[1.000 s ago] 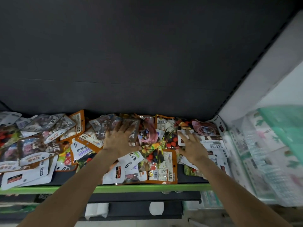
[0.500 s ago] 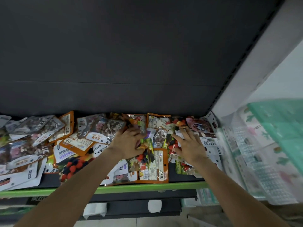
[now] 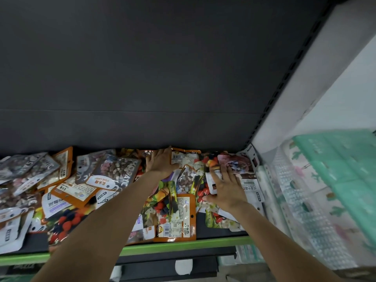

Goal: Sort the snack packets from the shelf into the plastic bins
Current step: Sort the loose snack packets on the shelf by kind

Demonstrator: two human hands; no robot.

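Left hand (image 3: 160,162), fingers flat, presses snack packets (image 3: 114,169) at 12 o'clock on the shelf (image 3: 183,244); right hand (image 3: 225,188), at 3 o'clock, lies spread, gripping nothing.

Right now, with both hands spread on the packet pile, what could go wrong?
The orange-edged packet lies at the shelf's green front edge; raking the pile forward could tip it off. The left hand and right hand rest on overlapping packets, so pulling one may drag neighbours. No bin shows clearly here.
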